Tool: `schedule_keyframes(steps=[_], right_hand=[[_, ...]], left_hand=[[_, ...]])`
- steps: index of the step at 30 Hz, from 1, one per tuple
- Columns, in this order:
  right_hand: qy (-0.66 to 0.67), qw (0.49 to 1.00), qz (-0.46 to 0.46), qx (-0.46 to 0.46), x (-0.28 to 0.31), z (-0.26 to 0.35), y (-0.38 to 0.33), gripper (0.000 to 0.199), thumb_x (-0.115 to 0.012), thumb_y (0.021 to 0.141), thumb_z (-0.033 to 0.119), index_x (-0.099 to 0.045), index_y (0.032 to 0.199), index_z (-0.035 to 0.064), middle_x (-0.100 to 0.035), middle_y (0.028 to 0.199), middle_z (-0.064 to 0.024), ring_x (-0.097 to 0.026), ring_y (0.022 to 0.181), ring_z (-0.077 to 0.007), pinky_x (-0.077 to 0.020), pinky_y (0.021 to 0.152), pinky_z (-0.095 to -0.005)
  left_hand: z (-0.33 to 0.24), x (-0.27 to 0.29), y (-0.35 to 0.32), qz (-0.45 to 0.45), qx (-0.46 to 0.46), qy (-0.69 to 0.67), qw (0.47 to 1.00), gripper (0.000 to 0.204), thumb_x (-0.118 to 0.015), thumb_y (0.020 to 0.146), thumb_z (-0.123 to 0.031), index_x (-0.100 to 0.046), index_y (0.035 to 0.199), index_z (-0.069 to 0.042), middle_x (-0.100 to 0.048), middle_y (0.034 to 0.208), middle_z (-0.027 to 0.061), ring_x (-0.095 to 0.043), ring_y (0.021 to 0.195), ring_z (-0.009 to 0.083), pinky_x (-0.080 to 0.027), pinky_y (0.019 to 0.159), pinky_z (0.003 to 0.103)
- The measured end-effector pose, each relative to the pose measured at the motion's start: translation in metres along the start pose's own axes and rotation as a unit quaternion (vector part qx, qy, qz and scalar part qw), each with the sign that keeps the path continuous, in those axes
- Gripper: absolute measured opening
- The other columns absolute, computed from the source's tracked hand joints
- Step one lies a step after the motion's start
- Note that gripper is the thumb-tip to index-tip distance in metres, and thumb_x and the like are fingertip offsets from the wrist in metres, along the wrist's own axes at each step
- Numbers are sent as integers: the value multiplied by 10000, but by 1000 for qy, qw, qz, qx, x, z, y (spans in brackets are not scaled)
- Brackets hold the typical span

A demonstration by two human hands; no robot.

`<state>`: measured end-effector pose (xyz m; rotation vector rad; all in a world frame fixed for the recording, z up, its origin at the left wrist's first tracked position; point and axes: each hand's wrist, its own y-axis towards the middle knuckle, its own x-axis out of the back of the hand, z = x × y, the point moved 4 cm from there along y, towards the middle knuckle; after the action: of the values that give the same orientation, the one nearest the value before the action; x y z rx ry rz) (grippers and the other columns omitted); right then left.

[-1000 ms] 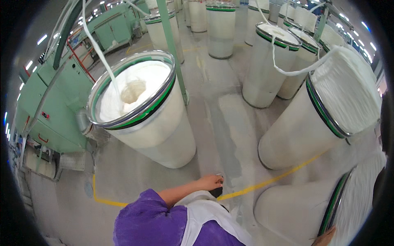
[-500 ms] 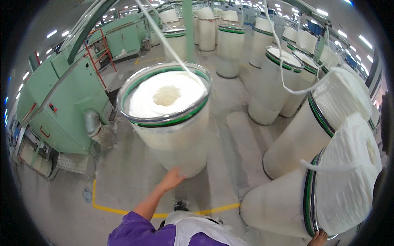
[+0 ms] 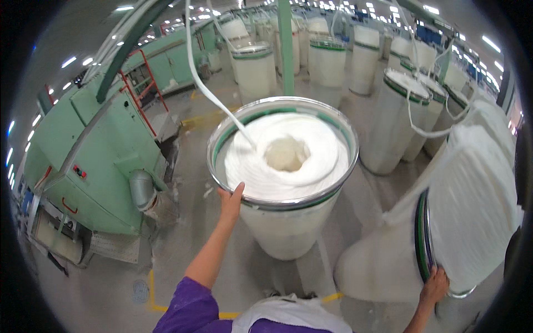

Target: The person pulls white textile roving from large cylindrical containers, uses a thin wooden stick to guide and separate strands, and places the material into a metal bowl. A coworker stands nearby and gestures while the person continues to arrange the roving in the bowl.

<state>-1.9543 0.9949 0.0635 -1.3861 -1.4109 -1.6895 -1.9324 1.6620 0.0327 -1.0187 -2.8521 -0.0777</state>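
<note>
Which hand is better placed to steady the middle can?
Probably the left hand: it touches the middle can near the top, while the right hand is at the overfilled can.

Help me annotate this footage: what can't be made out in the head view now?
In the head view:
Left hand: palm hidden by its own back.
Right hand: blur obscures finger placement on the leaning can.
Front can: far outer side hidden by its near side.
Strand: upper end cut off by top edge.
Far cans: details too small.
</note>
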Motion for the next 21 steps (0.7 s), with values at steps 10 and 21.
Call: schedule_keyframes(steps=[10,21], right_hand=[[32,994,-80,61,25,194,6,296,-507,961,346,-632,1005,82,-653,844,-152,-602,776,-362,-455,683,-460],[215,974,22,61,20,298,40,374,-464,976,250,-578,1249,21,-615,1206,-179,-560,1131,-325,-424,965,-398]], left_hand=[[30,22,144,80,-38,8,996,645,-592,812,-293,-380,1292,83,-494,1206,176,-495,1073,243,-377,965,330],[-34,-12,207,-115,-455,233,852,320,-498,959,-258,-548,1167,-20,-567,1135,146,-530,1093,277,-393,967,400]])
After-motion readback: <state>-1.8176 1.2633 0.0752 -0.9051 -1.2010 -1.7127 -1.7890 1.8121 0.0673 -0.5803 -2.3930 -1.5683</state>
